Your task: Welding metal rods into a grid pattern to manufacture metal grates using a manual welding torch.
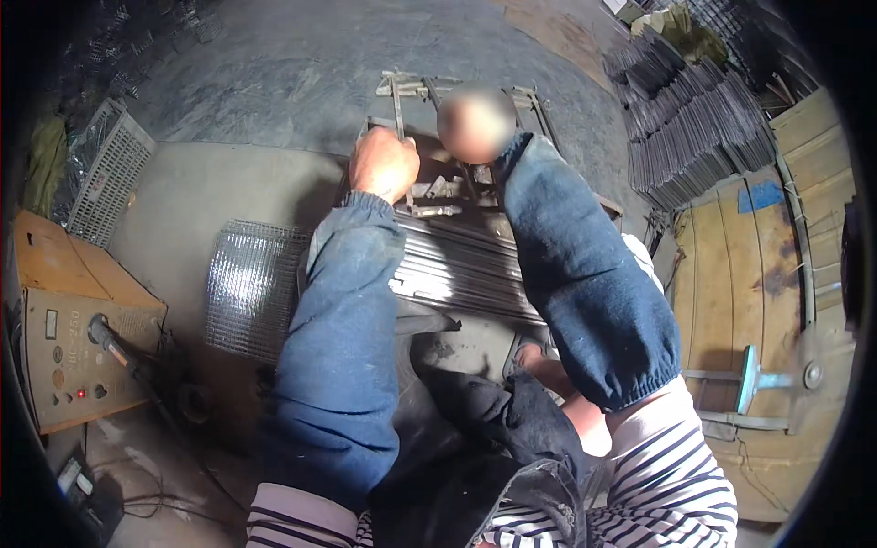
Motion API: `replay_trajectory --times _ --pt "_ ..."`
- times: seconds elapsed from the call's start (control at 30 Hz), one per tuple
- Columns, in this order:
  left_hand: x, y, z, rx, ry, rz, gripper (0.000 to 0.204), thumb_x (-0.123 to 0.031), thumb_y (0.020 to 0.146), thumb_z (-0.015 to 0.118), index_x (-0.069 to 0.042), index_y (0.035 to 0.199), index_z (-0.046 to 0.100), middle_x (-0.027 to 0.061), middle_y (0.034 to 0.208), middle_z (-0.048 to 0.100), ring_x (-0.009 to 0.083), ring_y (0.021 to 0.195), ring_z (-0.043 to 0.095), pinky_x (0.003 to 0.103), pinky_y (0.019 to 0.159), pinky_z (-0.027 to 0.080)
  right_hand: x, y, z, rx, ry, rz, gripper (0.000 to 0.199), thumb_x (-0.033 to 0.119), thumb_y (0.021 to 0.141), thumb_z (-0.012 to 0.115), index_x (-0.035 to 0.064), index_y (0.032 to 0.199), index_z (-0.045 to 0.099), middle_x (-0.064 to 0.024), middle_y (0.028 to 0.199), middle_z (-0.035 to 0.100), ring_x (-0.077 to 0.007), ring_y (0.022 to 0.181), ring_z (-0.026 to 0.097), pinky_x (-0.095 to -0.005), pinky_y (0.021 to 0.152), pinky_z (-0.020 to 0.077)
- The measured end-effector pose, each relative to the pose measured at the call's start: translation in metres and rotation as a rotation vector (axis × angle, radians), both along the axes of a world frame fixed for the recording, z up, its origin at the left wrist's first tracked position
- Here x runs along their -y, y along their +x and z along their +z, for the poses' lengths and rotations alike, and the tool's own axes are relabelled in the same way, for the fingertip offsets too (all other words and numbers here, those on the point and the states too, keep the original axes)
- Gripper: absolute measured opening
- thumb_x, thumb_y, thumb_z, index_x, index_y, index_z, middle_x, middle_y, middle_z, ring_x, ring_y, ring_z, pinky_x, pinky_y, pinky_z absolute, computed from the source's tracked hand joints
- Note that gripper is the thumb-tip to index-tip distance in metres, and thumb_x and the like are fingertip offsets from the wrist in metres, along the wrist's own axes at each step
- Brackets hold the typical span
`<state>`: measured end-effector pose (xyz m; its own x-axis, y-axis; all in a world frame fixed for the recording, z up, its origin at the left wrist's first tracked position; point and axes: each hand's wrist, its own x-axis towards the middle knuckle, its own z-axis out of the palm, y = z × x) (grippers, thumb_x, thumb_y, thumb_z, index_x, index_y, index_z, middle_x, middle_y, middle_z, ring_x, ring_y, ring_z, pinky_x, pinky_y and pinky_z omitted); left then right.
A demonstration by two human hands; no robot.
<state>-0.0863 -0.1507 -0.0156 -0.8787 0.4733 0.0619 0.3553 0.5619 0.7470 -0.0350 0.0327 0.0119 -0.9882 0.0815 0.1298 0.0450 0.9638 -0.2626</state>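
Observation:
My left hand (384, 164) is closed in a fist at the near end of a thin metal bar (396, 102), which shows beyond the fingers. It is above the left side of a metal frame (546, 114). My right hand (475, 125) reaches over the middle of that frame, but a blur hides its fingers and anything in them. Small pale metal pieces (438, 189) lie between and below my hands. Nearer to me, a row of long shiny metal bars (457, 265) runs crosswise, partly covered by my blue-sleeved forearms.
Left stands an orange-and-grey welding machine (82, 342) with a cable. A wire mesh panel (245, 288) lies beside the bars; a perforated crate (111, 173) sits behind. At right are stacked grey panels (690, 123), yellowish boards (731, 237) and a light-blue handled tool (749, 379).

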Motion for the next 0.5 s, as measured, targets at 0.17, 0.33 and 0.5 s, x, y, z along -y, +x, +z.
replay_trajectory --times 0.17,0.33,0.5 --pt "0.004 0.003 0.004 0.066 -0.031 -0.001 0.039 -0.028 0.091 0.066 0.01 0.099 0.07 0.0335 0.103 0.068 0.0474 0.105 0.066 0.05 0.092 0.051 0.006 0.003 0.008 0.009 -0.118 -0.116 0.041 0.019 0.081 0.07 -0.0022 0.115 0.072 -0.0285 0.102 0.071 -0.0397 0.1 0.071 -0.0416 0.093 0.056" --pt "0.004 0.004 0.006 0.039 -0.028 -0.003 0.041 -0.028 0.091 0.065 0.012 0.1 0.069 0.0348 0.102 0.067 0.0471 0.106 0.066 0.05 0.093 0.051 0.012 0.012 0.015 -0.038 -0.193 -0.172 0.042 0.025 0.082 0.069 -0.0024 0.114 0.072 -0.0272 0.101 0.072 -0.0387 0.099 0.072 -0.0411 0.094 0.0559" --pt "0.001 0.005 0.006 0.012 -0.031 0.008 0.039 -0.026 0.092 0.064 0.013 0.096 0.069 0.0332 0.094 0.069 0.0467 0.098 0.068 0.049 0.087 0.052 0.008 0.012 0.012 -0.044 -0.128 -0.162 0.042 0.022 0.084 0.066 -0.0051 0.116 0.071 -0.0282 0.097 0.073 -0.0357 0.095 0.074 -0.0401 0.09 0.0573"
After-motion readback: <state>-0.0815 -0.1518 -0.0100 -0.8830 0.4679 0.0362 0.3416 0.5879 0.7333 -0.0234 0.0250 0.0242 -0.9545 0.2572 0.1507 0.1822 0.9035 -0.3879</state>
